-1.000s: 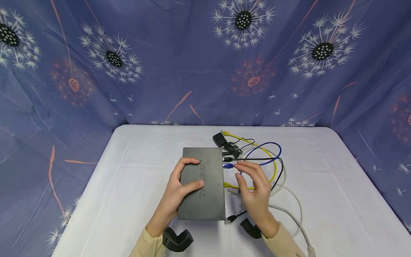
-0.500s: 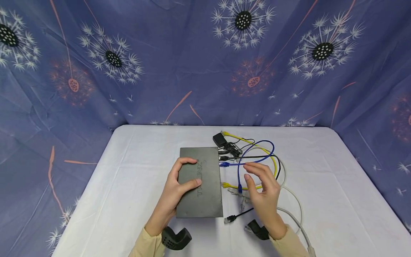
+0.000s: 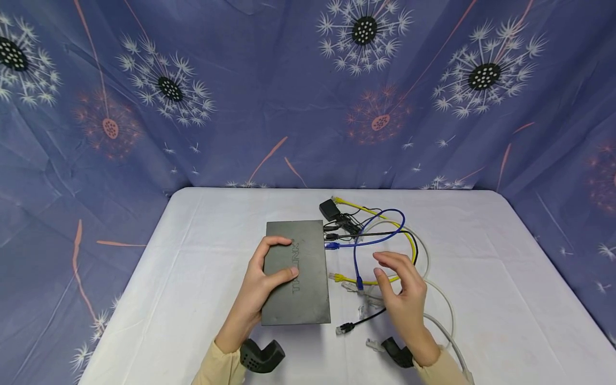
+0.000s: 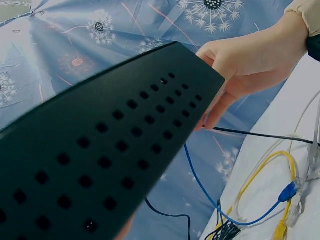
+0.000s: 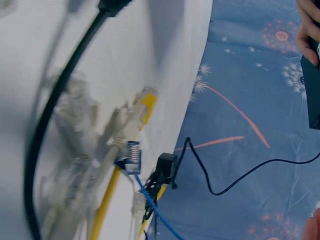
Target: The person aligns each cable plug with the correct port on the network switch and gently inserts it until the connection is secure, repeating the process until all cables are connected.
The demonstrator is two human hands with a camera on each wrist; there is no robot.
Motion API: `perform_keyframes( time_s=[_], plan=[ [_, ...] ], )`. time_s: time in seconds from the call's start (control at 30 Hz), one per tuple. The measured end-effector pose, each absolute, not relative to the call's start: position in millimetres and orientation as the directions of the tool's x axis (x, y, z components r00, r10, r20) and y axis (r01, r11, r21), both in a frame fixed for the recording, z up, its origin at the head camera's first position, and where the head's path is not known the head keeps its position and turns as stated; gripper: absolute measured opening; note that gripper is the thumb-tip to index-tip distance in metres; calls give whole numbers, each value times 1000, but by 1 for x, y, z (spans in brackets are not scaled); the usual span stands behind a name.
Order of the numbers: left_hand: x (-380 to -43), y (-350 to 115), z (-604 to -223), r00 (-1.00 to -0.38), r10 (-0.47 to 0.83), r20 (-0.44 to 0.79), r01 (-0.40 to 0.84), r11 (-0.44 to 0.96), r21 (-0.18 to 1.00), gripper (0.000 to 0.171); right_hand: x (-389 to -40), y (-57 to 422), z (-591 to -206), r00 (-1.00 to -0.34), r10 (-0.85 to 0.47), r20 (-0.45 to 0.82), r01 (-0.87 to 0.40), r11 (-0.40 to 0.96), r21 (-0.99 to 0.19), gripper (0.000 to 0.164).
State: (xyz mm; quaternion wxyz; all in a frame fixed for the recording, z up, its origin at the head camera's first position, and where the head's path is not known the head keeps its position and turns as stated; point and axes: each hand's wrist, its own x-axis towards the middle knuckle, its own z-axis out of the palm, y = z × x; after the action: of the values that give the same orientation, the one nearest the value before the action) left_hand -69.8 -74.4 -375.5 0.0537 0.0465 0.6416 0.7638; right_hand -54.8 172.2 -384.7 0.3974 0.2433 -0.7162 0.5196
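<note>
My left hand (image 3: 260,286) grips the dark grey TP-LINK network switch (image 3: 310,305), with thumb and a finger on its top. A blue network cable's plug (image 3: 332,246) sits at the switch's right side. Just beyond it are a black network cable's plug (image 3: 332,236) and a thin black power lead. To the right, my right hand (image 3: 404,294) hovers over the cables with relaxed, slightly bent fingers and nothing between them. In the left wrist view the switch's vented side (image 4: 115,140) fills much of the picture, partly hiding the right hand (image 4: 255,67).
A yellow network cable's plug (image 3: 338,277) lies on the white table (image 3: 192,256), beside the blue cable's other plug (image 3: 359,283). Nearer are a loose black plug (image 3: 345,328) and a clear plug (image 3: 374,345). A power adapter (image 3: 329,209) lies farther back; grey cables (image 3: 449,321) curve right.
The right hand has moved right and nearer, away from the blue plug, which stays at the switch. The left hand and the switch have shifted slightly left, and the attached cables followed.
</note>
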Motion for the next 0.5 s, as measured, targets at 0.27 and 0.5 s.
perform_keyframes(
  time_s=[0.27,0.5],
  plan=[
    [-70,-75,-376,-991,130,3,-18,-163,986,49,-50,181,-397,-630,19,776,-690,446,-571,25],
    [-70,-76,-376,-992,127,0,-22,-171,985,49,-45,190,-408,-691,-15,722,-639,478,-602,37]
  ],
)
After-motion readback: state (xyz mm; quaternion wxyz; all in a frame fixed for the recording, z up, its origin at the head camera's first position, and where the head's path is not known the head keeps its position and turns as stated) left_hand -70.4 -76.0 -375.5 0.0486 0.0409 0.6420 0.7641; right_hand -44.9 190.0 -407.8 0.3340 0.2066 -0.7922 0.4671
